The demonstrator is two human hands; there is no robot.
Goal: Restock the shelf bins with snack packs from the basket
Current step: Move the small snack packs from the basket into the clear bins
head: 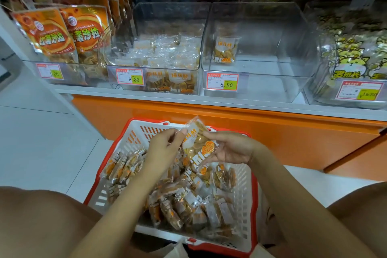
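A white basket with a red rim [117, 155] sits on the floor between my knees, holding several small clear snack packs [188, 201]. Above it, both hands hold one clear snack pack with orange print [198, 142]. My left hand [165, 146] pinches its upper left edge. My right hand [230, 148] grips its right side from below. On the shelf, the left clear bin [159, 81] holds several of the same packs. The middle clear bin [261, 81] holds a single upright pack [226, 50].
Large orange chip bags [60, 33] stand in the far-left bin. A bin of yellow cartoon-printed bags [354, 65] is at the right. Price tags [222, 81] hang on the bin fronts. An orange shelf base [272, 132] rises behind the basket.
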